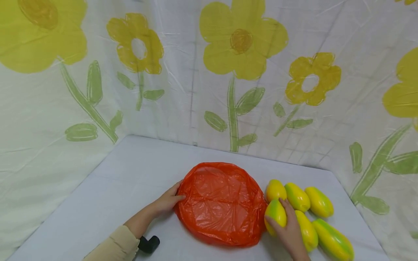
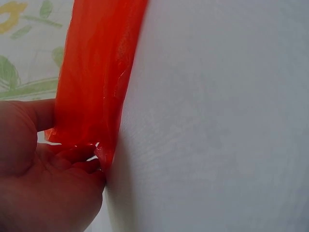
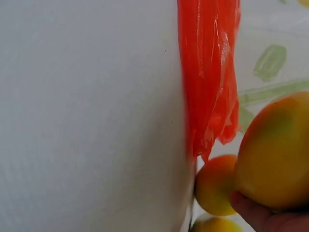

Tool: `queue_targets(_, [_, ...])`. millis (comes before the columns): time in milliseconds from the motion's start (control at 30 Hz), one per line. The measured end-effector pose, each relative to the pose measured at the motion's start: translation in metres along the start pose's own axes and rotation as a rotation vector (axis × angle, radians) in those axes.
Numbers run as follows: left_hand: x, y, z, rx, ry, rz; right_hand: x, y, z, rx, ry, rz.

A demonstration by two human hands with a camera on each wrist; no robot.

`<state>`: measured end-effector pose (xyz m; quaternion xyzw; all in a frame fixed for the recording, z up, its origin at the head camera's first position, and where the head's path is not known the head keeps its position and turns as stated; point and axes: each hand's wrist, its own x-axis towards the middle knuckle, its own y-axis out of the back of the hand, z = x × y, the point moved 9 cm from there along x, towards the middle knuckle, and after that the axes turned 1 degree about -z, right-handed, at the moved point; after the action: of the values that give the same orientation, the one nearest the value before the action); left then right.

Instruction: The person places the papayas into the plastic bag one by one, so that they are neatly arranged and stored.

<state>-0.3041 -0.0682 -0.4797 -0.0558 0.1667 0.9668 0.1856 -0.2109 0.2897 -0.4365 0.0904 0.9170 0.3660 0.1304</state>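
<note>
A red plastic bag (image 1: 218,203) lies spread on the table, its mouth held wide in a round shape. My left hand (image 1: 168,200) holds the bag's left rim, thumb over the edge and fingers beneath, as the left wrist view (image 2: 53,179) also shows. My right hand (image 1: 290,232) grips a yellow papaya (image 1: 276,216) with a green stripe, close by the bag's right edge. In the right wrist view this papaya (image 3: 277,150) appears large beside the hanging red plastic, with fingertips under it.
Several more papayas (image 1: 319,202) lie in two rough rows right of the bag, around the right hand. A black object (image 1: 149,244) shows beside the left sleeve. Behind the white table (image 1: 140,163) hangs a flower-printed curtain (image 1: 183,90).
</note>
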Motion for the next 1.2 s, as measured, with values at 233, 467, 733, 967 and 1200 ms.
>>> queue_targets(233, [0.0, -0.001, 0.0, -0.008, -0.007, -0.011, 0.004, -0.002, -0.005, 0.082, -0.028, -0.014])
queue_targets(467, [0.0, -0.001, 0.0, -0.008, -0.02, -0.015, 0.01, -0.004, -0.02, 0.153, -0.023, -0.004])
queue_targets(733, [-0.001, -0.002, 0.002, -0.014, -0.021, -0.029, 0.019, -0.016, -0.044, 0.273, 0.025, -0.041])
queue_targets(967, [-0.002, -0.002, 0.003, -0.016, -0.027, -0.039, 0.031, -0.032, -0.078, 0.396, 0.087, -0.056])
queue_targets(1200, [-0.002, -0.002, 0.003, -0.002, -0.03, -0.047, 0.045, -0.053, -0.111, 0.474, 0.112, -0.065])
